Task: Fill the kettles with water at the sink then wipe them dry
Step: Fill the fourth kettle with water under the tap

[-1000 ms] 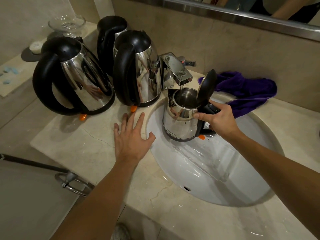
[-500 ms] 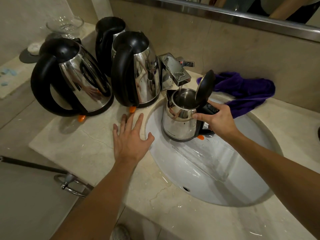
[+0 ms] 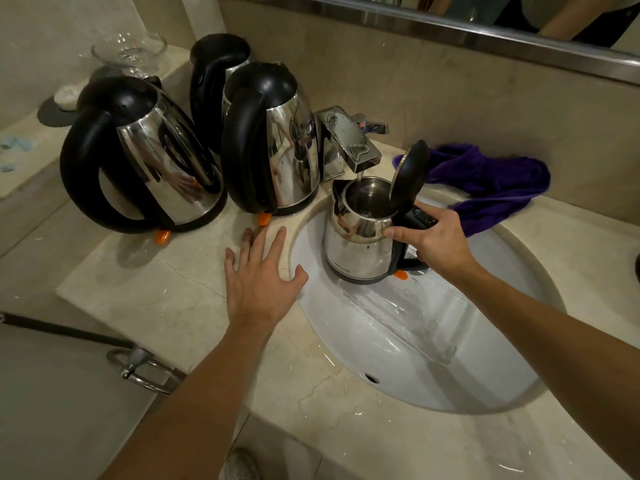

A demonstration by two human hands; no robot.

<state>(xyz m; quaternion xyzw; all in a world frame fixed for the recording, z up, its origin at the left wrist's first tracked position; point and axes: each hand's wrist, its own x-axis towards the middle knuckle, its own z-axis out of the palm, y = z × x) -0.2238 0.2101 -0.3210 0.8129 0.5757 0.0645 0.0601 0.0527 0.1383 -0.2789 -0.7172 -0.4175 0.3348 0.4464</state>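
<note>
The right hand (image 3: pixel 437 241) gripped the small steel kettle's (image 3: pixel 360 247) black handle (image 3: pixel 414 218) under the tap; filling, it would grow heavy and slippery. The left hand (image 3: pixel 260 284) lay flat on the bench.

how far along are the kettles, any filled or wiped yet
Done: can't tell; three kettles stand lids shut on the counter. In hand: right hand holds the open kettle under the running tap; left hand rests flat. Left: wiping; the purple cloth lies untouched.
</note>
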